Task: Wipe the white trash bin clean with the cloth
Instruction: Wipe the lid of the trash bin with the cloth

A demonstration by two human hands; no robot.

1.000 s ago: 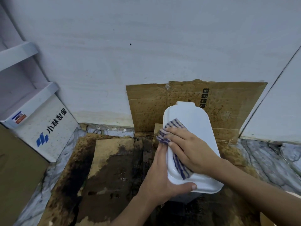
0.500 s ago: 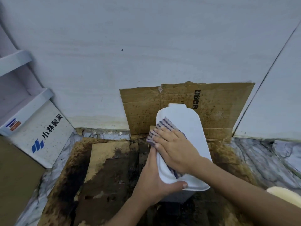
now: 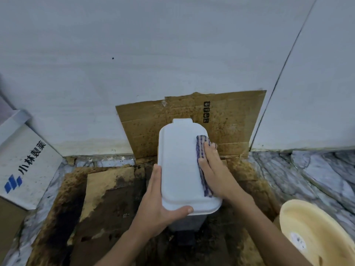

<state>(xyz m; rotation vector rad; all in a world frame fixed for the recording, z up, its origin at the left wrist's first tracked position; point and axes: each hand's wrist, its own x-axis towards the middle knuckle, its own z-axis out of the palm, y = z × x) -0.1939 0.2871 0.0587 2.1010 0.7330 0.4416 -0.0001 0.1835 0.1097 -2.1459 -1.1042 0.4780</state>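
Bin: the white plastic trash bin with a rounded rectangular lid (image 3: 180, 166) stands on the stained brown cardboard sheet (image 3: 107, 191) that covers the floor, close to the wall; its lid is closed.
Cloth: the blue-and-white checked cloth (image 3: 201, 150) lies along the right edge of the lid, folded under the palm.
Right hand: the right hand (image 3: 215, 169) presses the cloth flat on the lid, fingers straight and close together, pointing to the wall.
Left hand: the left hand (image 3: 159, 204) grips the near left corner of the lid, thumb curled over the top, the fingers along the left side.
Behind: a spotted brown cardboard panel (image 3: 226, 120) leans on the grey-white wall (image 3: 153, 54).
Left edge: a white carton with blue logo and black characters (image 3: 26, 166).
Near right corner: a pale yellow round plastic basin (image 3: 315, 233) on the grey marble floor (image 3: 307, 173).
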